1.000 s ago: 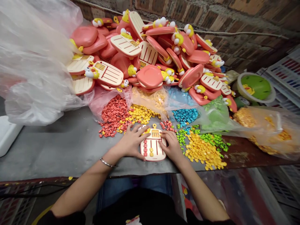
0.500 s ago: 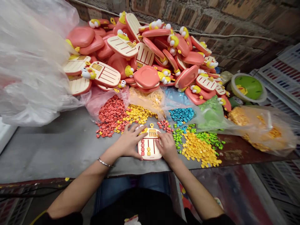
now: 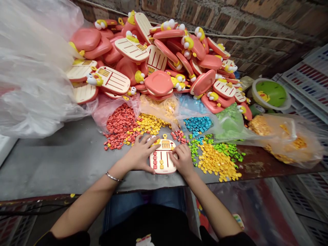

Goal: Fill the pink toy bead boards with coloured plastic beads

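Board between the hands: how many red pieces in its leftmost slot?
4 red pieces, in one column on the board: one top, two middle, one bottom. None looks hidden.

Single view, head-worn, aimed forward and down; desk (image 3: 77, 150) seen from above at close range, hands (image 3: 140, 155) framed centrally, brick wall (image 3: 256, 20) caught behind, lap (image 3: 123, 205) included below.

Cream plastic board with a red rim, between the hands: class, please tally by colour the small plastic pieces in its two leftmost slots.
Small red plastic pieces: 4
Small yellow plastic pieces: 2
Total: 6
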A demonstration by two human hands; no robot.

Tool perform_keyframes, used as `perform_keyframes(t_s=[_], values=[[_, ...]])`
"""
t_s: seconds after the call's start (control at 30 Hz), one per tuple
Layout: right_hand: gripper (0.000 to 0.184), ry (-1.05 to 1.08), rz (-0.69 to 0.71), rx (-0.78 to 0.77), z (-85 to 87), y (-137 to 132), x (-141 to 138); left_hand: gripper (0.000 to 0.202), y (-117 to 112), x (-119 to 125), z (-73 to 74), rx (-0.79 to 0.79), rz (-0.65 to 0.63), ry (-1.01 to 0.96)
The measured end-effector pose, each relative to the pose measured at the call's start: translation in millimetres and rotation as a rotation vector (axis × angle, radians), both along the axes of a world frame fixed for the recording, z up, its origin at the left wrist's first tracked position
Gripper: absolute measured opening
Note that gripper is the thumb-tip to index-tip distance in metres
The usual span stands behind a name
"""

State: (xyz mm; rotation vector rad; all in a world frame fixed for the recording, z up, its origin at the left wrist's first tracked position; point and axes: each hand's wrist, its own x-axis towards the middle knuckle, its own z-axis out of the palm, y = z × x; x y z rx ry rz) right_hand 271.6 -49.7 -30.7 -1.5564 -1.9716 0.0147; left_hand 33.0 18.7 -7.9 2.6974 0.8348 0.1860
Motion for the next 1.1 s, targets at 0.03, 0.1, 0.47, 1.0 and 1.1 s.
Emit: perform_keyframes(t_s=[0.03, 0.1, 0.47, 1.0, 1.1], values=[[0.01, 0.008, 0.001, 0.004, 0.2, 0, 0, 0.098, 0, 0, 0.1, 0.0, -0.001, 0.002], [0.016, 0.016, -0.001, 0.005, 0.1, -1, 0, 0.099, 0, 0, 0.4, 0.001, -0.001, 0.004], [0.022, -0.12, -0.067, 0.018, -0.6, 1, -3, 0.097, 1, -1, -1.9, 0.03, -0.017, -0.003], [0.015, 0.178, 0.056, -0.097, 4.6, 8, 18, 0.109, 0, 2, 0.5, 0.003, 0.04, -0.006], [0.014, 0.19, 0.113, -0.137, 6.0, 19, 22, 0.108, 2, 1, 0.7, -0.043, 0.067, -0.016]])
